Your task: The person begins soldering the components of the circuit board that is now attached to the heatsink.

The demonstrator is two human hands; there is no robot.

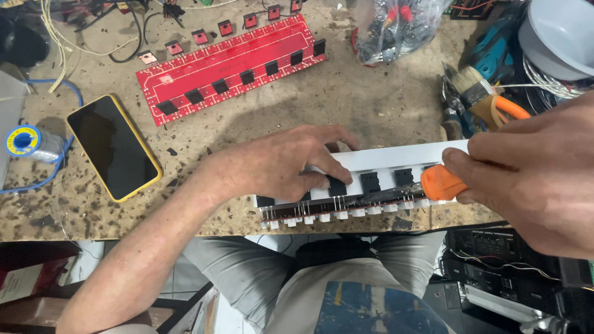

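Left hand point(291, 164) is down flat on the long pale metal bar point(396, 158), fingers spread and pressing on the row of black square components point(370, 182) mounted along it, so it is pinning rather than gripping, and the bar sits at the near edge of the worktop point(346, 105), right of centre. Right hand point(532, 173) comes in from the right, clenched round the orange handle of a tool point(440, 183), probably a screwdriver, its tip hidden among the components. Long axis of the bar runs left to right, tilted a little so the right end lies farther away; the component legs and the white connectors point(337, 215) point toward the near edge, hanging just over it. To do this well, I'd judge the pressing hand should stay heavy close to the spot being worked, so the bar can't skate toward the edge, and the tool wants to stay square to the part it meets, with steady pressure and no levering against those thin legs. Farther back on the left lies a red circuit board point(232, 65) with its own black parts, angled up to the right; a phone in a yellow case point(113, 147) lies left, a solder spool point(25, 141) at the far left edge, a paintbrush point(473, 83) and an orange-handled tool point(510, 110) off right
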